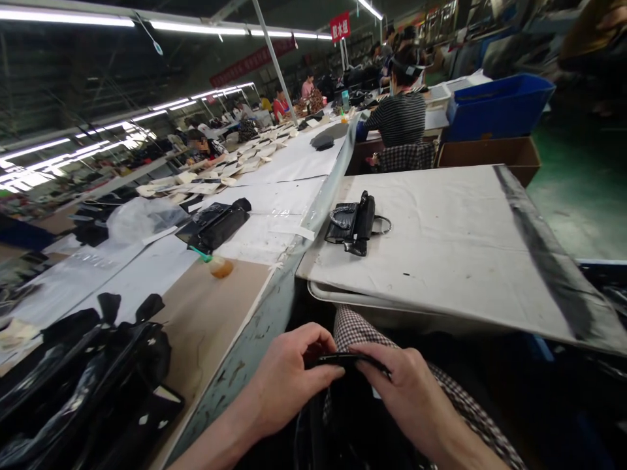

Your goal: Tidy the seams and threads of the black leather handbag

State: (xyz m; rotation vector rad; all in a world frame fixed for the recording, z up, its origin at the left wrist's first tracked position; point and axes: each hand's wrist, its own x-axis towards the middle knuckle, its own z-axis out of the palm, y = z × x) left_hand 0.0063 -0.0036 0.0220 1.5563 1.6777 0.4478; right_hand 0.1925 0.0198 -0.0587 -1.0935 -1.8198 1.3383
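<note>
Low in the view, both my hands pinch a thin black strap [343, 358] over my lap. My left hand [289, 382] grips its left end with curled fingers. My right hand [404, 388] holds the right end between thumb and fingers. Beneath them lies dark black material [343, 424], and my checked trouser leg [362, 329] shows behind.
A white-covered work table [455, 241] ahead carries a small black bag [357, 224]. Left, a long conveyor table [215, 307] holds black bags [78, 385], another black bag [215, 224] and a small glue pot [220, 266]. A seated person in a striped top [399, 117] and a blue bin [499, 104] are beyond.
</note>
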